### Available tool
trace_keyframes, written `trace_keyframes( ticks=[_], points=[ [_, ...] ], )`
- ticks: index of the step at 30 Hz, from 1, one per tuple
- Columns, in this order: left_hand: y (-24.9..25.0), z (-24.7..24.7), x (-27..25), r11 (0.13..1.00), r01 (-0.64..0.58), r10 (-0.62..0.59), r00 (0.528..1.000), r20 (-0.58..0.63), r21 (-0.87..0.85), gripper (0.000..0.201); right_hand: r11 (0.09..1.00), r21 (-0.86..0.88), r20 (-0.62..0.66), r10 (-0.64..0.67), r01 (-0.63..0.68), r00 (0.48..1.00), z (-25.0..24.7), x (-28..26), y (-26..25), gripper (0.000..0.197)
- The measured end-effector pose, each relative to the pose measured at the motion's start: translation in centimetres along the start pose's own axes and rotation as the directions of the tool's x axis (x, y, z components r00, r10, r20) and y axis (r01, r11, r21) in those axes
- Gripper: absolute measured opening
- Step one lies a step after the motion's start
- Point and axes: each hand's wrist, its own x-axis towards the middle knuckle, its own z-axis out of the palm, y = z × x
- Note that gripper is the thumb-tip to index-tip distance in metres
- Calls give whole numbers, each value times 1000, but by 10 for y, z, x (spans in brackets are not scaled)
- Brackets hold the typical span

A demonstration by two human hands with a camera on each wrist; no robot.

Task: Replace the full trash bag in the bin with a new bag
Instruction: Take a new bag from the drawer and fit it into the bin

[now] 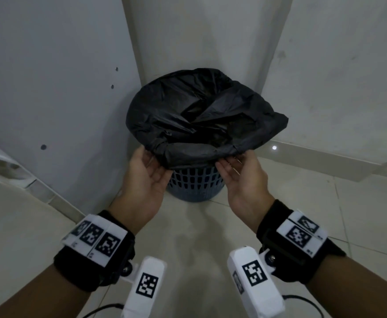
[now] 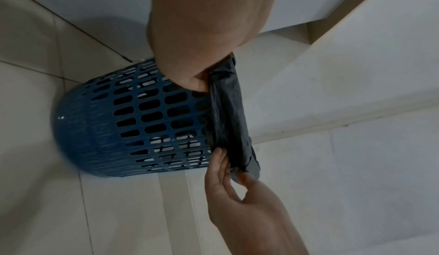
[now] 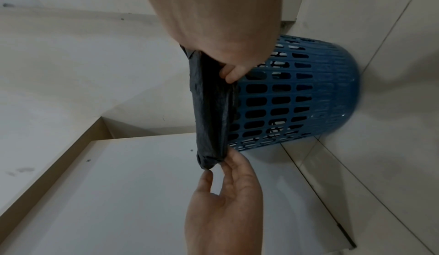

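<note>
A blue slotted plastic bin (image 1: 194, 187) stands on the floor in a corner. A black trash bag (image 1: 199, 115) lines it, its rumpled edge folded over the rim. My left hand (image 1: 151, 157) is at the near left of the rim, palm up, fingers tucked under the fold and thumb against it. My right hand (image 1: 231, 160) holds the near right of the fold the same way. In the left wrist view the right hand (image 2: 234, 174) pinches the bag's edge (image 2: 228, 118) beside the bin (image 2: 118, 120). In the right wrist view the left hand (image 3: 218, 168) touches the bag (image 3: 211, 108).
Grey walls close the corner behind the bin. A white cabinet panel (image 1: 50, 88) stands just left of it. A skirting board (image 1: 325, 157) runs along the right wall. Pale tiled floor (image 1: 199, 237) lies between me and the bin.
</note>
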Motion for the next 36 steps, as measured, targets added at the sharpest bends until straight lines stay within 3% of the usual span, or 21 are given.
trace_keyframes(
  ticks=[3, 7, 11, 16, 19, 24, 27, 29, 33, 36],
  points=[
    [-3, 3, -3, 1000, -9, 9, 1000, 22, 30, 37, 1000, 21, 37, 11, -12, 999, 3, -3, -2, 45],
    [-6, 9, -4, 998, 19, -19, 1000, 1, 51, 42, 1000, -12, 67, -3, 4, 998, 7, -6, -6, 31],
    [-4, 9, -4, 994, 93, -92, 996, -21, 62, 40, 1000, -1, 98, 20, -20, 995, 10, -2, -11, 27],
    [6, 15, -3, 986, 134, -134, 991, 7, -100, 24, 998, 39, 116, 49, -54, 992, 13, 11, -21, 40],
    [7, 21, -4, 975, 140, -138, 990, 26, -170, 25, 996, 64, 109, 51, -59, 993, 16, 14, -26, 40],
    [1, 26, -7, 973, 136, -134, 991, 22, -184, 29, 997, -72, -10, 30, -30, 1000, 14, 9, -24, 38],
    [1, 27, -7, 974, 134, -131, 991, 26, -182, 29, 960, -225, -85, 151, -166, 985, 10, -7, -23, 24],
    [0, 28, -6, 976, 132, -130, 991, 24, -171, 31, 932, -247, -73, 255, -265, 964, 10, -17, -22, 34],
    [-1, 27, -4, 976, 129, -129, 992, 12, -177, 32, 873, -211, 35, 456, -440, 889, 9, -13, -15, 80],
    [-2, 27, -4, 976, 124, -123, 992, 12, -181, 27, 889, -139, 106, 451, -436, 886, 15, -14, -14, 74]
  ],
)
